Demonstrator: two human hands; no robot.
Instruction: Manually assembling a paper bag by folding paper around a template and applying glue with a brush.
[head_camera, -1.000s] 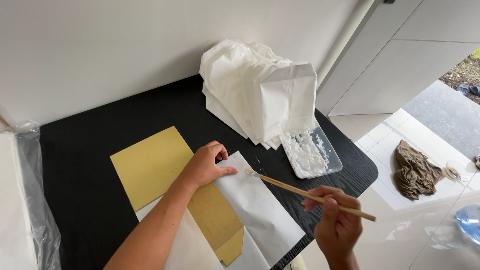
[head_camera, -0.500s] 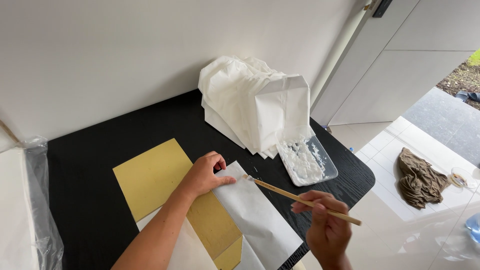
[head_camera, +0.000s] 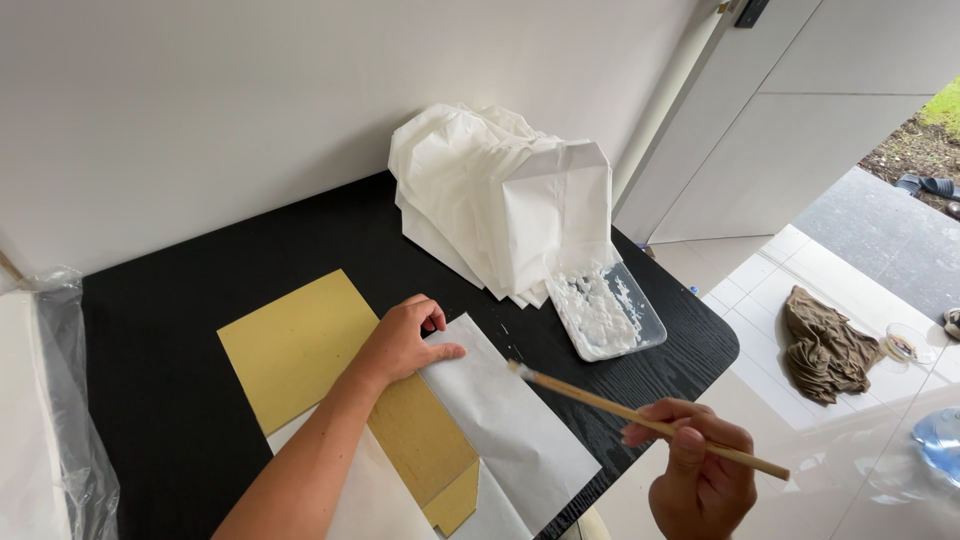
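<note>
My left hand (head_camera: 402, 338) presses flat on a white sheet of paper (head_camera: 505, 420) where it overlaps a mustard-yellow sheet (head_camera: 300, 340) on the black table (head_camera: 180, 400). My right hand (head_camera: 700, 480) grips a thin wooden brush (head_camera: 640, 418), its tip raised just above the white sheet's right edge. A clear plastic tray of white paste (head_camera: 605, 312) sits to the right of the sheets. Behind it lies a stack of folded white paper bags (head_camera: 500, 195).
A white wall runs behind the table. A clear plastic bag (head_camera: 55, 400) hangs at the left edge. On the tiled floor to the right lie a brown crumpled cloth (head_camera: 822, 345) and a small round dish (head_camera: 905, 345). The table's rounded edge is close to my right hand.
My right hand has drawn the brush back to the right, off the white sheet and toward the tray side. My left hand stays pressed on the paper.
</note>
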